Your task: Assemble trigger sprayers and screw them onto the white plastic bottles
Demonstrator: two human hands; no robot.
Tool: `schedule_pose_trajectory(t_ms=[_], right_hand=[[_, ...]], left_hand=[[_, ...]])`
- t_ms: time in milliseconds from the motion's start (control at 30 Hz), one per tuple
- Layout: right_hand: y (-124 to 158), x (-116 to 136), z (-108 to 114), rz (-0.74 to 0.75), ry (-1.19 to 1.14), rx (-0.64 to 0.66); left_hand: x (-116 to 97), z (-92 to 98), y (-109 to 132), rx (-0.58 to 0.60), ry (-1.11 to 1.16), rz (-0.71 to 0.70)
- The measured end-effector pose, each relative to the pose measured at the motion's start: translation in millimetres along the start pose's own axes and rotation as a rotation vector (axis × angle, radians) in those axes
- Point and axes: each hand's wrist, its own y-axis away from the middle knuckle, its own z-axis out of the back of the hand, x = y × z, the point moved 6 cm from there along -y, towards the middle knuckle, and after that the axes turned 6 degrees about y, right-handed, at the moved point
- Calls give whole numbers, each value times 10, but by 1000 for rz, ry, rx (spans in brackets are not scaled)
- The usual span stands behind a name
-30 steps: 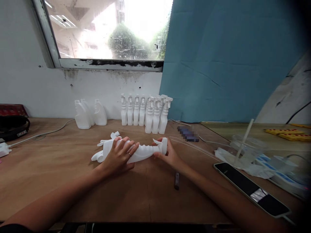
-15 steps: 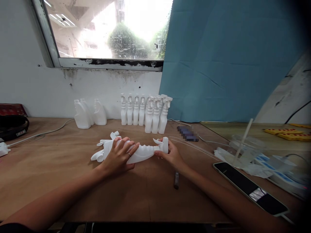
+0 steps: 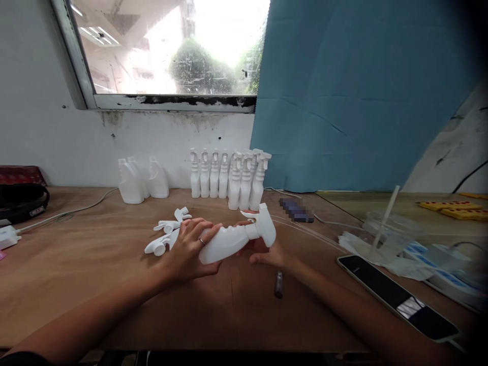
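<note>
A white spray bottle (image 3: 223,245) lies tilted in front of me, its trigger sprayer head (image 3: 265,226) on the neck and pointing right. My left hand (image 3: 192,249) is wrapped round the bottle's base end. Behind the sprayer head is my right hand (image 3: 272,254), thumb stretched out below and fingers apart behind the neck; the bottle hides part of them. Several loose white trigger sprayer heads (image 3: 157,245) lie on the table just left of my left hand.
Several white spray bottles with heads (image 3: 245,185) stand by the wall. Headless white bottles (image 3: 129,184) stand further left. A small dark cylinder (image 3: 278,284) lies near my right wrist. To the right are a phone (image 3: 381,284), a plastic cup with a straw (image 3: 387,231) and a power strip (image 3: 423,254).
The bottle's head end has turned, so the sprayer head now shows from another side. My right hand has loosened from the head and slipped behind it. The left hand keeps its hold.
</note>
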Motion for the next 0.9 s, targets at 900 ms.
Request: schedule_pose_trajectory(t_ms=[900], right_hand=[[-70,408,317,77,256,-36]], left_hand=[[394,-148,-142,453,922,468]])
